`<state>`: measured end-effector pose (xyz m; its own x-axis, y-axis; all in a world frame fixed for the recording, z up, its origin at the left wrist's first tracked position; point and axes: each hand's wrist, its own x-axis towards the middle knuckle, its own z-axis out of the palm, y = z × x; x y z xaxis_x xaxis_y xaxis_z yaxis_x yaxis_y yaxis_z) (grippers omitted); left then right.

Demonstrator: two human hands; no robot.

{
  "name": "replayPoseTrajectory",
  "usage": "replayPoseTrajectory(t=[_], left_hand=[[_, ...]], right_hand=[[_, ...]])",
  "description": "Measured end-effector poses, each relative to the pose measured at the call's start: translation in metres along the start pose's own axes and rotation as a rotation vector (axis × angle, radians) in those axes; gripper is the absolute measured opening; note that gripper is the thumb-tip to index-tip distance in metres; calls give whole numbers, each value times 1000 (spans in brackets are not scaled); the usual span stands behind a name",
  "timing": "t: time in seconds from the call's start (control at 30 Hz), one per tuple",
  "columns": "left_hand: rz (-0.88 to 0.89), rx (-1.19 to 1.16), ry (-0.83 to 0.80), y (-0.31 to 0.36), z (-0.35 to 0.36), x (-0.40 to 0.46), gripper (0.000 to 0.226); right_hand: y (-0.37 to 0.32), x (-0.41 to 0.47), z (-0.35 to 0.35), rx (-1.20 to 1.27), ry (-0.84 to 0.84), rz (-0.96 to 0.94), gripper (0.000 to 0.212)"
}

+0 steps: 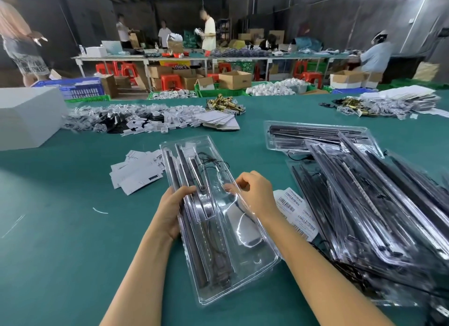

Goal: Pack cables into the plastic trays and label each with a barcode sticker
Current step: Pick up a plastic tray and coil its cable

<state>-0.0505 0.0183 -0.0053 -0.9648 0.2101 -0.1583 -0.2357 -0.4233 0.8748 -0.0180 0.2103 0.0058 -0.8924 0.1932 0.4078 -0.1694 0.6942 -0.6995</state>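
Note:
A long clear plastic tray [252, 272] lies on the green table in front of me, with black strips and a thin black cable [209, 160] in its channels. My left hand [171, 211] grips the tray's left edge, thumb over the strips. My right hand [255, 192] pinches something small at the tray's middle; what it is I cannot tell. A sheet of barcode stickers [295, 209] lies just right of the tray, partly under my right wrist.
A tall heap of packed trays [364, 204] fills the right side. White paper cards [138, 172] lie left of the tray. A white box [26, 117] stands far left. Piles of small bagged parts and brass pieces [226, 103] line the far side. People work at tables behind.

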Motion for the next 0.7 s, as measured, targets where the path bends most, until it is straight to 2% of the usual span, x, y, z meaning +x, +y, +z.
replayPoseTrajectory(t=[0.1,0.17,0.27,0.33,0.47,0.6,0.7], left_hand=[[-6,-10,-23,0,3,-1,26],[-6,-27,-75,-1,5,-3,29],[-12,-5,-95,-3,8,-4,39],[-9,2,-75,-3,8,-4,43],[1,20,-65,-2,9,-5,52],[-4,122,-47,-3,8,-2,38],[1,204,-26,-3,6,2,26]], right_hand=[[2,-1,2,48,-4,63,24],[0,1,2,172,-36,171,28],[-8,2,4,283,-184,345,33],[-11,1,5,246,-237,358,28],[-12,4,-6,503,-270,499,21],[-7,2,-9,480,-211,589,25],[-6,2,-11,529,-254,733,24]])
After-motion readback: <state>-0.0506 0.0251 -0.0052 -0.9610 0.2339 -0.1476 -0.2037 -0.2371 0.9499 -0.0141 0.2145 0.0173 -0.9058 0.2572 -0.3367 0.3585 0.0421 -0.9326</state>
